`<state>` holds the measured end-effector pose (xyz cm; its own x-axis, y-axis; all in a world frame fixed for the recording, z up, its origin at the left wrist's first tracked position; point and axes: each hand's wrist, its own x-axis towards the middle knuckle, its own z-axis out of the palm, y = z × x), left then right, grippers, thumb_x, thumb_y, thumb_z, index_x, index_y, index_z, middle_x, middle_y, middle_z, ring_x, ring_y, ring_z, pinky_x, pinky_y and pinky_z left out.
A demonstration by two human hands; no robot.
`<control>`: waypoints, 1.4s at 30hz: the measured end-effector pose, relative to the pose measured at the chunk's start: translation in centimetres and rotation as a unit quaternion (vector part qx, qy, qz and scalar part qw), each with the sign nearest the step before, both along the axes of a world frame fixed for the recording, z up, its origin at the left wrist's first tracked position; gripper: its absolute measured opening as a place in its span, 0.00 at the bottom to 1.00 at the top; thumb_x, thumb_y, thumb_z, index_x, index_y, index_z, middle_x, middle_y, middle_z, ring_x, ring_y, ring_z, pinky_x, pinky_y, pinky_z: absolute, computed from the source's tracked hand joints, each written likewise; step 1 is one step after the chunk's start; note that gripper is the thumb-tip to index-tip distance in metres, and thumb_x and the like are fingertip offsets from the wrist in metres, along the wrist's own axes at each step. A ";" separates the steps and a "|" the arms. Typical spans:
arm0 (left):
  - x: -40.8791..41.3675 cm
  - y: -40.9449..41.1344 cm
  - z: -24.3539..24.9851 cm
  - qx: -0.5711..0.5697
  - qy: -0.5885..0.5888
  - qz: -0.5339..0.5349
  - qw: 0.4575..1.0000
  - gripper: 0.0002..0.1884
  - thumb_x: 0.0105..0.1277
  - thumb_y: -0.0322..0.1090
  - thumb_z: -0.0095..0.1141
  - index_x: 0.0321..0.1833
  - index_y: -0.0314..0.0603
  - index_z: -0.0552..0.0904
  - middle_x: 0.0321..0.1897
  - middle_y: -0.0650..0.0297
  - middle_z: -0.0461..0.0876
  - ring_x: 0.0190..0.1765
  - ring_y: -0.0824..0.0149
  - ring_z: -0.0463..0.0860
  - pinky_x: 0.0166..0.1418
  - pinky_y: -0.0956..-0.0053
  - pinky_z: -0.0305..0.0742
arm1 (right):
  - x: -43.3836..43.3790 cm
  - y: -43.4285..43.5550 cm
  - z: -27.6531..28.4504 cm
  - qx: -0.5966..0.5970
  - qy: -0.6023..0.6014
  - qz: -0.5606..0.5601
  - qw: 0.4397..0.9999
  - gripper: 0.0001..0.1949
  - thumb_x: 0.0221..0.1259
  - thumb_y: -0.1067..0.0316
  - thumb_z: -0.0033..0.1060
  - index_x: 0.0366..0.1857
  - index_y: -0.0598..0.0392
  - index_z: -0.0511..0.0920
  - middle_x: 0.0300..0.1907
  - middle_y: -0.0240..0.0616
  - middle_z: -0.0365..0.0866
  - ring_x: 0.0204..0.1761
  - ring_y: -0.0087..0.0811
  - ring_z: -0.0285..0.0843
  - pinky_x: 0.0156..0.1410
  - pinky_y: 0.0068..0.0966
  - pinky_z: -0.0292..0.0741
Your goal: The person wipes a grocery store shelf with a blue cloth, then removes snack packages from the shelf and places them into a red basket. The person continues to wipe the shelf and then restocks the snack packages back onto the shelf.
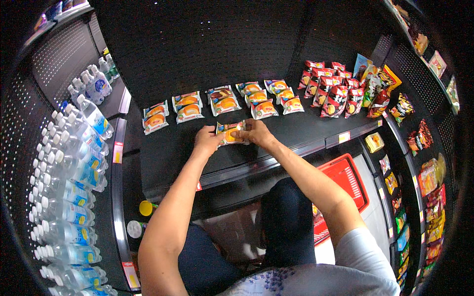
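Both my hands hold one plastic-wrapped bun (233, 132) above the front part of a black shelf (177, 148). My left hand (208, 140) grips its left end, and my right hand (260, 134) pinches its right end with the thumb across the wrapper. Behind it, similar wrapped buns lie in short front-to-back rows. These include a bun at the far left (154, 123), a bun in the middle row (225, 105) and a bun further right (264, 108). The held bun is apart from these rows.
Red snack bags (334, 101) stand at the shelf's right end beside mixed bags (379, 100). Clear water bottles (79, 211) crowd the left shelf. A red plastic basket (342, 159) is below the shelf's metal edge (240, 171). More packaged snacks (429, 181) line the right shelves.
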<state>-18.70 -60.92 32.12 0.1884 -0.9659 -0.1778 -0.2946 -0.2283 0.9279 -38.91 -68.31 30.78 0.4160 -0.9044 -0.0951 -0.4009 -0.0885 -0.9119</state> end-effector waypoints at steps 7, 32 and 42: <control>-2.2 2.2 3.6 -0.032 0.213 -0.131 0.968 0.16 0.72 0.43 0.59 0.55 0.40 0.81 0.42 0.65 0.85 0.43 0.73 0.83 0.44 0.78 0.78 | -5.3 6.6 6.6 0.070 -0.199 -0.002 0.977 0.20 0.59 0.64 0.74 0.50 0.64 0.77 0.45 0.41 0.85 0.43 0.28 0.86 0.42 0.24 0.84; -6.4 -2.2 0.3 -0.041 0.322 -0.013 0.946 0.34 0.70 0.42 0.62 0.70 0.25 0.66 0.68 0.41 0.69 0.68 0.48 0.74 0.69 0.58 0.73 | -32.7 22.8 -16.9 0.080 0.152 -0.378 0.910 0.23 0.60 0.64 0.71 0.55 0.65 0.76 0.51 0.49 0.85 0.53 0.39 0.83 0.59 0.34 0.79; -8.5 -4.4 0.2 -0.071 0.252 -0.008 0.965 0.34 0.71 0.40 0.58 0.74 0.31 0.63 0.67 0.47 0.71 0.59 0.57 0.81 0.58 0.65 0.79 | -17.7 9.6 3.6 -0.222 -0.152 -0.202 0.942 0.15 0.66 0.70 0.60 0.55 0.60 0.77 0.51 0.46 0.83 0.53 0.35 0.83 0.57 0.29 0.78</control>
